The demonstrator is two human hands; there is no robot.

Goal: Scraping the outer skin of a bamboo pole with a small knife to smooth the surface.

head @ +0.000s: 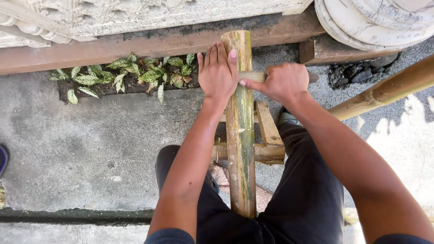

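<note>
Head view looks down on a long green-and-yellow bamboo pole (240, 126) standing between the person's knees, propped against a small wooden frame (267, 135). Left hand (217, 72) lies flat on the pole's upper left side, fingers nearly straight and close together. Right hand (284, 81) is clenched around a wooden-handled tool (253, 76) pressed against the pole's right edge.

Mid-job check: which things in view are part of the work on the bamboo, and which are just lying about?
In the job:
- bamboo pole, steadied by the left hand
- wooden-handled tool, gripped by the right hand
- low wooden stand beside the pole

Lying about:
- second bamboo pole
- speckled-leaf plants
- dark stones
</note>
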